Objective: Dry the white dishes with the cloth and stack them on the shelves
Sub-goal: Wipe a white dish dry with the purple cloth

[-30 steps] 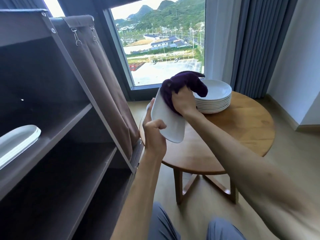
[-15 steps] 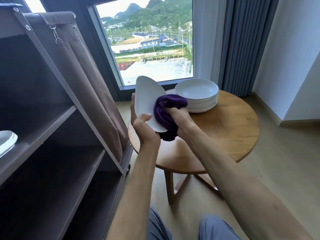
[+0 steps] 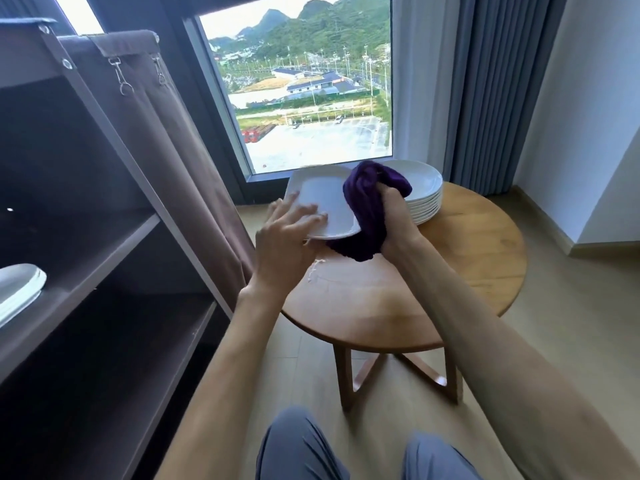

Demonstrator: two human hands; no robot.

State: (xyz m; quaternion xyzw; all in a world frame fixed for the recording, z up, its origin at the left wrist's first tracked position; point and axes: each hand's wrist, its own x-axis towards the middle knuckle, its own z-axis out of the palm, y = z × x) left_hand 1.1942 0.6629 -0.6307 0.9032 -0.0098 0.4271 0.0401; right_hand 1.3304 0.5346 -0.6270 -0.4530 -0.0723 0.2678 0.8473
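Grip status: the right hand (image 3: 398, 220) is clenched around a bunched purple cloth (image 3: 367, 209), which wraps over the right edge of a white dish (image 3: 325, 202) and hangs below it, so the cloth appears to cover both faces of that edge. The left hand (image 3: 287, 233) supports the dish at its near-left edge; its fingers (image 3: 308, 216) lie straight and spread across the upper face, and the thumb is not visible, so whether it closes underneath cannot be determined. The dish is held roughly level above the far-left edge of the round wooden worktop (image 3: 450, 271), clear of the surface. Just beside it, at the far edge of the worktop, stands a stack of white plates (image 3: 422, 195), apparently still awaiting treatment. Left of the worktop is a dark shelf unit (image 3: 104, 258) with a brown fabric cover (image 3: 166, 140) drawn back along its side; white dishes (image 3: 17, 292) already rest at the left end of its middle shelf. Step in hand, as judged: drying of the current dish, with the wipe concentrated on the right rim. The next move calls for finishing the remaining faces, then transfer of the dish leftward to the shelf, which requires a secure hold by one hand, with the cloth released from the rim, and a level set-down onto the dishes already shelved.
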